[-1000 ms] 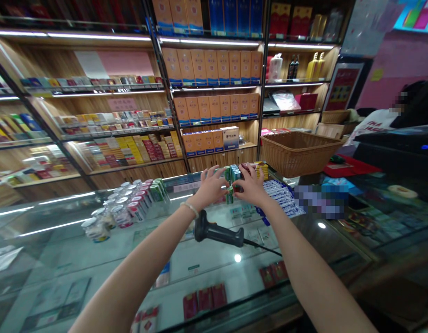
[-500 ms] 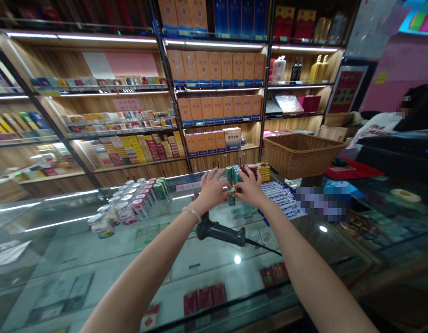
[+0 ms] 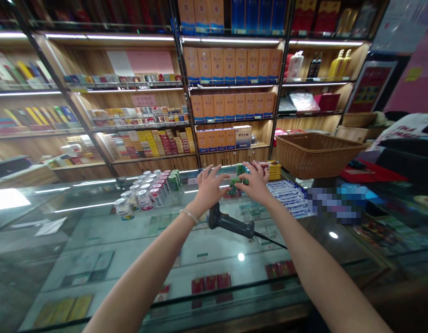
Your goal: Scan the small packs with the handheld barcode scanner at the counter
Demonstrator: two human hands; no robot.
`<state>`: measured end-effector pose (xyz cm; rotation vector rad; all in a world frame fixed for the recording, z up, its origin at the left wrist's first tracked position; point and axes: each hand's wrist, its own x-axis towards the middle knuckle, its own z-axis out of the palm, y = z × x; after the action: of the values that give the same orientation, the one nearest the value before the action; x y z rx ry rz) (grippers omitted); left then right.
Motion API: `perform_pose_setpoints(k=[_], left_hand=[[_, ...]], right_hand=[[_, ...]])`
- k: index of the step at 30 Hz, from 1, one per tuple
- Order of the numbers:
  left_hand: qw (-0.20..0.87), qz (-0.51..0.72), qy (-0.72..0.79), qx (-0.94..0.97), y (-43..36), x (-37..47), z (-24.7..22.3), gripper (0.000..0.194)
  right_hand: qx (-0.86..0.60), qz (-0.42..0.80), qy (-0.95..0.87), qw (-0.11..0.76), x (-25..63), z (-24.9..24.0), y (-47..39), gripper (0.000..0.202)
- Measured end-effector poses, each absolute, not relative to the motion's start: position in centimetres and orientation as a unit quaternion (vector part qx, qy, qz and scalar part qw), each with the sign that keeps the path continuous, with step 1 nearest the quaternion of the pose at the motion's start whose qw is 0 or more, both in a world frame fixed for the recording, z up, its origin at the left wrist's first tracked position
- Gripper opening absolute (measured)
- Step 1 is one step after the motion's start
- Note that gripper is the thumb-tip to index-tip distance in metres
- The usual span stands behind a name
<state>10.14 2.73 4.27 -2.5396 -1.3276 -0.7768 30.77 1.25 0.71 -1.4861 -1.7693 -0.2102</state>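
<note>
My left grip (image 3: 210, 187) and right grip (image 3: 256, 183) are at small green items (image 3: 233, 186); can't tell if either's clamped. Scanner (image 3: 233, 225) lies nearer me on bench (image 3: 127, 240).

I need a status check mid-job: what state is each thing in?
Left hand: fingers curved at the small green items, grip unclear
Right hand: likewise, from the other side
Small green items: between the hands
Scanner: lying on the glass counter, cord attached
White-topped containers: upright, in rows
Wicker basket: upright, open-topped
Shelf lights: lit
</note>
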Motion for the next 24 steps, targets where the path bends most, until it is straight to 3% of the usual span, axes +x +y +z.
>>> perform_pose_setpoints(k=[6,16,24], left_hand=[[0.059,-0.272,-0.472,-0.836,1.4,7.7,3.8,0.020],[0.048,-0.310,-0.480,-0.819,0.5,5.1,3.1,0.019],[0.000,-0.380,-0.514,-0.769,0.3,3.2,2.3,0.018]], right_hand=[[-0.577,-0.042,-0.681,0.449,29.3,1.3,0.8,0.026],[-0.557,0.002,-0.692,0.458,27.8,0.9,0.3,0.031],[-0.530,-0.039,-0.734,0.422,26.7,0.4,-0.3,0.030]])
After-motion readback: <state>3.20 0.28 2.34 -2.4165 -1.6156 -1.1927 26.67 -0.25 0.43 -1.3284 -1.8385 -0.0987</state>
